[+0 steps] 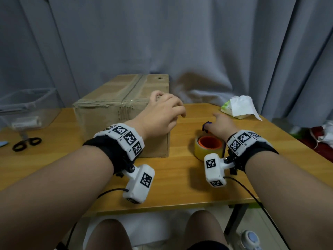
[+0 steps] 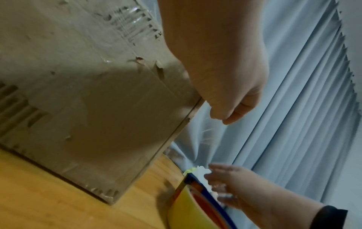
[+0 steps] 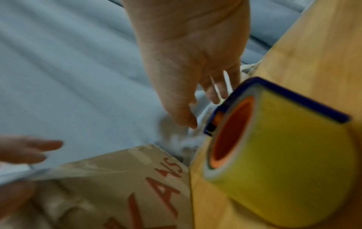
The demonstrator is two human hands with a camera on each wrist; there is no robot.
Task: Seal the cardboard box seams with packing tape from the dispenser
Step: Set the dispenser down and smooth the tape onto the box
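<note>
A worn cardboard box [image 1: 111, 100] stands on the wooden table [image 1: 180, 186], with old clear tape along its top seam. My left hand [image 1: 167, 110] hovers at the box's near right top corner, fingers loosely curled and holding nothing; in the left wrist view this left hand [image 2: 231, 96] sits by the box [image 2: 78, 93] edge. To the right of the box, a yellow tape roll [image 1: 207, 147] with an orange core lies in a blue dispenser. My right hand [image 1: 223, 126] is just above and behind it, fingers relaxed and not gripping. In the right wrist view, the tape roll [image 3: 284, 155] lies beside the right hand [image 3: 186, 65].
Black scissors [image 1: 27, 143] and a clear plastic bin [image 1: 27, 105] are at the table's left. A tissue pack [image 1: 239, 109] lies at the back right. A grey curtain [image 1: 198, 42] hangs directly behind the table.
</note>
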